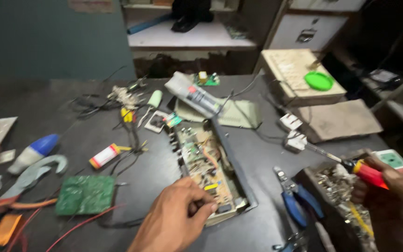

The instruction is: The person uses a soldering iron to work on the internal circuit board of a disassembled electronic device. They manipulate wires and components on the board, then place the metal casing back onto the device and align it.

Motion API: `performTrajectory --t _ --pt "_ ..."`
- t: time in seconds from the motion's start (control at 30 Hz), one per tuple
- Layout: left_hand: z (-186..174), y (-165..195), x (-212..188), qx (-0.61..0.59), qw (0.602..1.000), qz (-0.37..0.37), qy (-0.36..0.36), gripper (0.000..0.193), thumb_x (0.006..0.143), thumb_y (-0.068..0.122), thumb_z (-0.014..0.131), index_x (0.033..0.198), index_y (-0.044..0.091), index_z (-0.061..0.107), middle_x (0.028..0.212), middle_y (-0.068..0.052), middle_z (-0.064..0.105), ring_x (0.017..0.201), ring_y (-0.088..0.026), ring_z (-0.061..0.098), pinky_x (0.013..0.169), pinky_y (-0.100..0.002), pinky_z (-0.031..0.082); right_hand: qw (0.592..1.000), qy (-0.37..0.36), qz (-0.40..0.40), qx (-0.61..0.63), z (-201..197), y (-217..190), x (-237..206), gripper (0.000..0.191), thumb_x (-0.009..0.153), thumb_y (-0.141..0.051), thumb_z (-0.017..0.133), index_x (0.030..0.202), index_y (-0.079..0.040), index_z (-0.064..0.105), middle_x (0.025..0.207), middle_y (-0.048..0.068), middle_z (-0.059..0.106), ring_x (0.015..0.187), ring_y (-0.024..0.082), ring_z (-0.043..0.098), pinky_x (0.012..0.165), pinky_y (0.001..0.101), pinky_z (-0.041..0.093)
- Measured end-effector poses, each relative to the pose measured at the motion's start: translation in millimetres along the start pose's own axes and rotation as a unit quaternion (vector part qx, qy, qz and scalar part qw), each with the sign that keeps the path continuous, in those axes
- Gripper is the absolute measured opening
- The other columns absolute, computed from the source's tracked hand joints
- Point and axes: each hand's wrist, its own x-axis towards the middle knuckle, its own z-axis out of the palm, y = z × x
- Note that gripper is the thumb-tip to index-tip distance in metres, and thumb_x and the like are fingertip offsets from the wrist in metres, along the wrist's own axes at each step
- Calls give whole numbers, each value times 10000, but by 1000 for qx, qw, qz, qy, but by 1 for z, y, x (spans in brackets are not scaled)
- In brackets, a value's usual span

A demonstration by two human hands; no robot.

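— Nearest the lens, what are the hands doing?

— Left hand (176, 219) curls its fingers on the near end of the open circuit board tray (209, 171), seemingly steadying it on the bench (47, 98). Right hand (390, 205) is closed around a red-handled screwdriver (350, 164), shaft pointing toward a white plug block (296, 141).

— And around them?

— Blue-handled pliers (297, 200) lie between the hands, within reach. A green circuit board (86, 194) sits left, well apart from the tray.

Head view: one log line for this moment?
left hand: gripping open circuit chassis | right hand: holding red-handled screwdriver | blue pliers: on table
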Motion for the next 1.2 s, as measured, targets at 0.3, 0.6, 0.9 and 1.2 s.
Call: performTrajectory --t 0.3,0.6,0.9,1.2 --pt "6 -21 12 29 995 -74 -66 182 784 244 818 939 151 838 810 -19 654 639 -116 661 625 -283 547 948 148 -43 -277 67 -35 -4 337 1037 -184 667 1241 84 669 1056 187 723 901 242 734 831 375 622" --pt "13 -35 16 -4 994 -56 -94 198 809 254 804 963 133 835 814 -18 635 663 -90 665 628 -254 550 935 156 -69 -312 81 -28 10 340 1028 -252 693 1192 46 714 1011 143 743 892 190 730 854 301 574" --pt "10 -23 12 8 993 -89 -72 179 773 232 809 920 133 837 790 -11 661 624 -104 649 607 -269 541 889 175 -81 -416 50 -22 18 386 1074 -303 698 1238 47 692 974 129 750 896 199 728 830 280 544" --pt "1 4 -3 2 999 -52 0 157 790 213 787 892 94 806 801 -61 667 678 -172 703 648 -310 571 886 101 -115 -437 59 -21 18 334 1047 -286 656 1102 44 675 827 42 660 728 97 610 675 237 485"
